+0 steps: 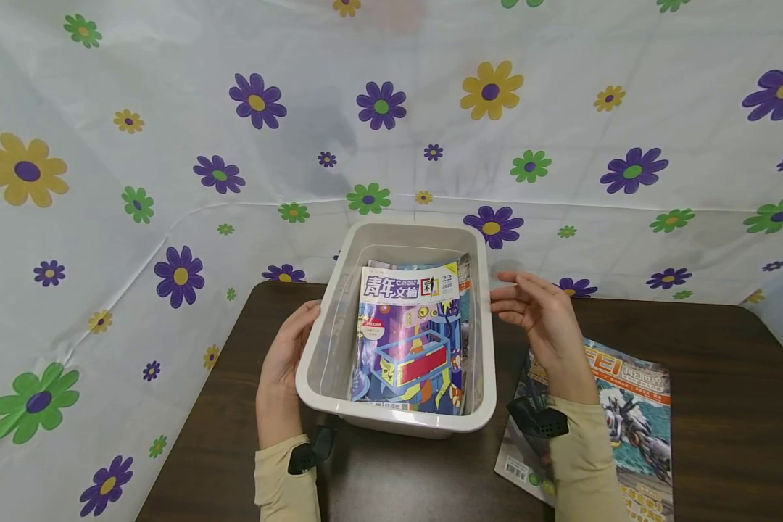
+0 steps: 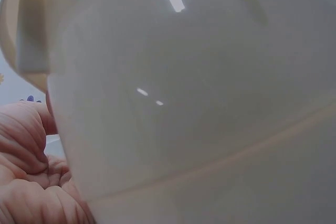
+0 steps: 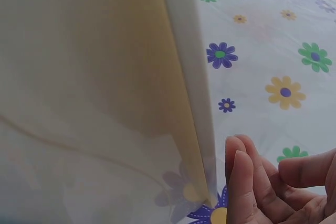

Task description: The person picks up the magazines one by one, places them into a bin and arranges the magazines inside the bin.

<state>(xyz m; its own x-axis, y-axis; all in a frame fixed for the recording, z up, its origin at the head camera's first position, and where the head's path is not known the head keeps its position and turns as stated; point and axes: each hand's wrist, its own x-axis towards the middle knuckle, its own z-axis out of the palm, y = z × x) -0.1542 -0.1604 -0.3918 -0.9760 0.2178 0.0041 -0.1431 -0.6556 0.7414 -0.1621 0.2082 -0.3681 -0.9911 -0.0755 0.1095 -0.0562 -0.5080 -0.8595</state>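
Observation:
A light grey plastic basin (image 1: 394,423) sits mid-view over the dark table. Inside lie stacked magazines; a purple-covered magazine (image 1: 409,348) is on top. My left hand (image 1: 288,346) holds the basin's left side, its fingertips hidden under the rim. In the left wrist view, the basin's smooth outer wall (image 2: 184,129) covers most of the picture, with part of my left hand (image 2: 31,166) at the lower left. Beside the right rim is my right hand (image 1: 541,315), its fingers loosely bent. The right wrist view shows a narrow gap between those fingers (image 3: 242,182) and the basin.
Another magazine (image 1: 636,413) lies on the dark wooden table (image 1: 724,377) at the right, partly under my right forearm. A white cloth (image 1: 170,145) with printed flowers hangs behind the table and along its left side.

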